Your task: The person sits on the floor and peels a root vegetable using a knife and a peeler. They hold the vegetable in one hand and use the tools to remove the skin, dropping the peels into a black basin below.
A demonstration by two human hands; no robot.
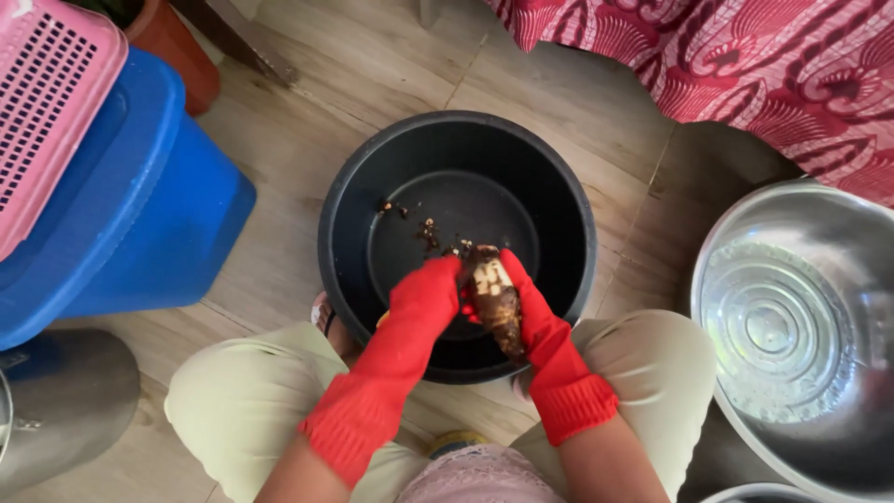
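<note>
Brown, partly peeled tuber gripped between both gloved hands.

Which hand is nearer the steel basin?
The right. The right hand holds the brown root over the black bucket, on the side towards the steel basin. The left hand is on the root's far side.

Pale wood-look plank floor, evenly lit by soft daylight; blue plastic bin at left under a pink perforated basket; terracotta pot behind; red patterned cloth draped top right; steel basin at right; grey metal vessel lower left.
</note>
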